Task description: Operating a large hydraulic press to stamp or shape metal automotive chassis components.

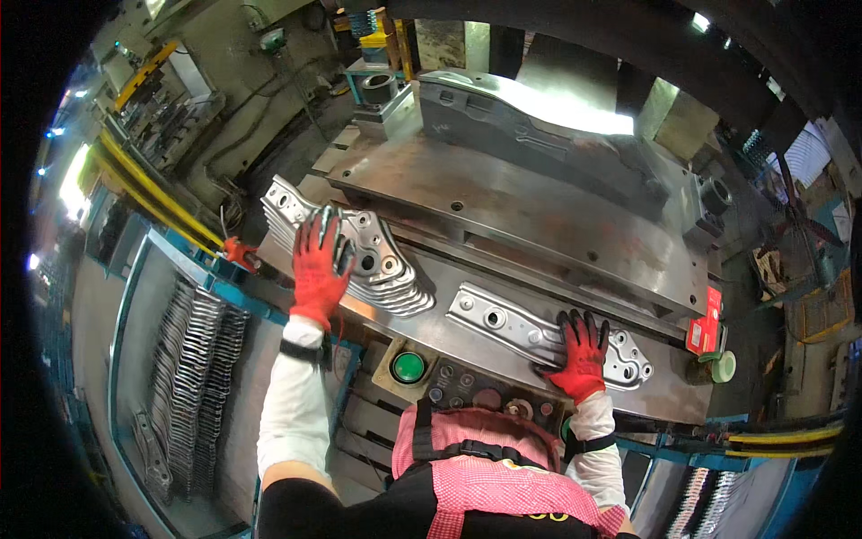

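Both of my hands wear red gloves with dark fingertips. My left hand (321,271) lies with fingers spread over a stack of stamped metal brackets (395,280), at the left end of a steel press bed. The nested brackets show round holes and layered edges. To the right, my right hand (582,359) rests flat, fingers apart, on a single stamped metal bracket (505,323). That bracket lies lengthwise near the bed's front edge, its middle partly hidden under the glove. Neither hand is closed around a part.
Beyond the brackets rises a steel die (539,229) with a curved block (530,126) on it. A green button (408,367) sits below the bed's edge. A red box (705,319) and a small green-lidded container (722,367) stand at right. A blue-framed bin (121,359) holds stacked brackets (202,368).
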Available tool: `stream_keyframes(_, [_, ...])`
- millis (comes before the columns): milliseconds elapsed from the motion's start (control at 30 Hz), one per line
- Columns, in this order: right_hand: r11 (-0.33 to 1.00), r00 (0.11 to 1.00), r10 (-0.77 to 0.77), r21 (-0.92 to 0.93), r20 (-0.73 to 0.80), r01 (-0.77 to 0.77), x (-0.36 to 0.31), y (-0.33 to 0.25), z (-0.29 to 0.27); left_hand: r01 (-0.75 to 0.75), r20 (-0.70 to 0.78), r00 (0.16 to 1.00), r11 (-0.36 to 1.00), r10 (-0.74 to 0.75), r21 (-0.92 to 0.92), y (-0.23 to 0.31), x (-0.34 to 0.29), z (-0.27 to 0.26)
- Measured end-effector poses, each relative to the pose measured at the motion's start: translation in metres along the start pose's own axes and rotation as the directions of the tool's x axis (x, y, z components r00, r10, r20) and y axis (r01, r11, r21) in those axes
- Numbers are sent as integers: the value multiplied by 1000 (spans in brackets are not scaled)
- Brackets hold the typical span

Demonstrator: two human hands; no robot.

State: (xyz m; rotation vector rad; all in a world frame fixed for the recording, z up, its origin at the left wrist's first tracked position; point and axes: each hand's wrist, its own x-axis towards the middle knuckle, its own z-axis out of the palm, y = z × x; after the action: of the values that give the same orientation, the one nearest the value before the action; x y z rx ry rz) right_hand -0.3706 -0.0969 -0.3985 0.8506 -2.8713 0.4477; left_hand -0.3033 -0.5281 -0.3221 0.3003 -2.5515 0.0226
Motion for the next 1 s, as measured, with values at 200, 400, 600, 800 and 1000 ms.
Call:
stream_keyframes(200, [996, 966, -87, 23, 245, 84, 4, 23, -7, -339, 169, 891, 865, 422, -371, 117, -15, -10])
stream_keyframes(400, [982, 899, -188, 47, 395, 185, 20, 45, -3, -403, 200, 812, 775, 548, -486, 175, -39, 20])
stream_keyframes(600, [988, 920, -154, 71, 360, 138, 14, 32, -31, -284, 234, 875, 840, 424, -461, 140, -58, 9])
stream_keyframes(800, [954, 955, -293, -82, -48, 288, 75, 16, -100, 30, 200, 980, 963, 25, -267, 61, -114, -14])
stream_keyframes(1000, [917, 857, -377, -274, -352, 291, 222, 16, -116, 166, 127, 981, 974, -147, -155, 31, -127, -1])
